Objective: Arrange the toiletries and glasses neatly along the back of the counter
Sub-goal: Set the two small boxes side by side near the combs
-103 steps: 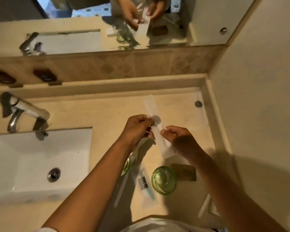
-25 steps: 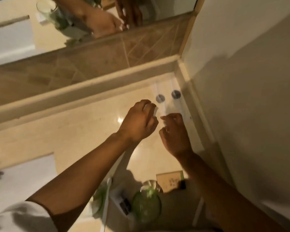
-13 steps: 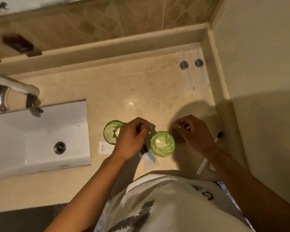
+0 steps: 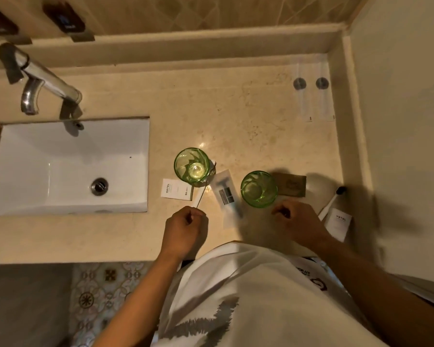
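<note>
Two green glasses stand mid-counter, one (image 4: 191, 165) to the left and one (image 4: 258, 189) to the right, with a clear razor packet (image 4: 226, 196) lying between them. My left hand (image 4: 186, 229) pinches the near end of a slim white packet (image 4: 201, 195) that runs up under the left glass. My right hand (image 4: 298, 224) hovers just below the right glass, fingers curled, with nothing seen in it. Two clear packets (image 4: 300, 96) (image 4: 322, 96) lie side by side in the back right corner. A white hotel box (image 4: 177, 189), a brown box (image 4: 292, 184), a toothbrush (image 4: 330, 202) and a white sachet (image 4: 337, 222) lie near the front.
A white sink (image 4: 70, 169) with a chrome tap (image 4: 35, 76) fills the counter's left side. A raised ledge (image 4: 186, 46) runs along the back under the tiled wall. The side wall (image 4: 398, 121) closes the right end. My white shirt covers the front edge.
Both hands have drawn back toward the front edge. My left hand left the razor packet and now pinches the slim packet. My right hand moved off the brown box.
</note>
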Demonstrator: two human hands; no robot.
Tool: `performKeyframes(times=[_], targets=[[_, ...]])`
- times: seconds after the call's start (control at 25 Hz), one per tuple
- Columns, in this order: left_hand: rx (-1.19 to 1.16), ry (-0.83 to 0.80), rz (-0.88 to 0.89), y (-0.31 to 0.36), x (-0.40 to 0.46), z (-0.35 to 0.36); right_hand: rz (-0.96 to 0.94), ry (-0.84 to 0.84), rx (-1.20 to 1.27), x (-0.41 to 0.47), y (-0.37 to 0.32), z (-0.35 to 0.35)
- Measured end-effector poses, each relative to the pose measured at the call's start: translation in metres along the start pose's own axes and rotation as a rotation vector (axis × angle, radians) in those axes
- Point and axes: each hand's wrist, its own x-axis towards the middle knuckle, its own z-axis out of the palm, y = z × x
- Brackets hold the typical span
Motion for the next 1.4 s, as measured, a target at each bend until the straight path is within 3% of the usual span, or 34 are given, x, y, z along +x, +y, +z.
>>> performKeyframes(times=[0.12, 0.24, 0.4, 0.64, 0.84, 1.08, 1.28, 1.4], targets=[[-0.007, 0.039, -0.014, -0.008, 0.0, -0.007, -0.08, -0.182, -0.069, -0.008, -0.016, 0.028], [-0.03, 0.176, -0.035, -0.011, 0.007, -0.021, -0.257, -0.331, -0.107, -0.007, -0.057, 0.066], [0.072, 0.273, 0.067, -0.016, 0.023, -0.043, -0.559, -0.196, -0.196, 0.01, -0.124, 0.108], [0.262, 0.211, 0.157, -0.028, 0.048, -0.051, -0.632, -0.092, -0.378, 0.024, -0.161, 0.128], [0.105, 0.262, 0.09, -0.04, 0.044, -0.047, -0.651, -0.181, -0.42, 0.019, -0.153, 0.13], [-0.038, 0.294, -0.055, -0.057, 0.027, -0.045, -0.606, -0.09, -0.547, 0.033, -0.16, 0.137], [-0.353, 0.253, -0.074, -0.053, 0.017, -0.046, -0.633, -0.067, -0.577, 0.039, -0.166, 0.141], [-0.676, 0.375, -0.171, -0.048, 0.014, -0.055, -0.715, -0.015, -0.421, 0.031, -0.175, 0.141]])
